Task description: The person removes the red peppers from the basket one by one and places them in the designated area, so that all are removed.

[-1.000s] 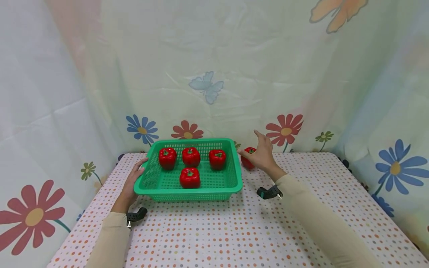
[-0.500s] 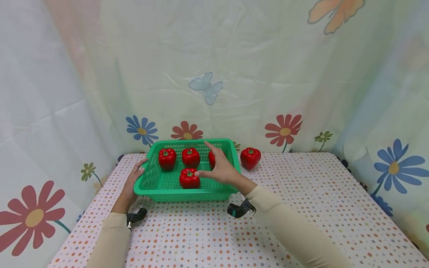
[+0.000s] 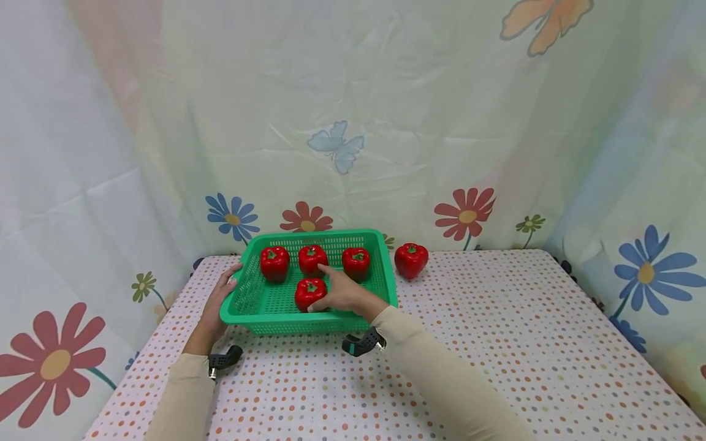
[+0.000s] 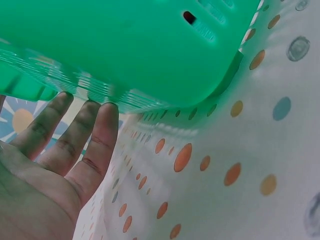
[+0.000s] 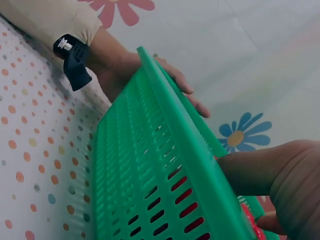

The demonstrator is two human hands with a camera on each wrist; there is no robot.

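Observation:
A green plastic basket with slotted walls stands on the table, holding several red bell peppers. My left hand rests against its left side; in the left wrist view the left fingers are fairly straight, tips at the slotted wall. My right hand reaches over the front of the basket, thumb and forefinger spread either side of the front bell pepper. In the right wrist view the right thumb extends over the basket rim, beside red pepper skin.
Behind the front pepper sit a left bell pepper, a middle one and a right one. Another bell pepper stands on the dotted tablecloth, right of the basket. A flowered curtain hangs behind the table.
My right hand has moved left from the bell pepper outside the basket, leaving it on the table, then down to the front pepper inside. My left hand has stayed at the basket's side.

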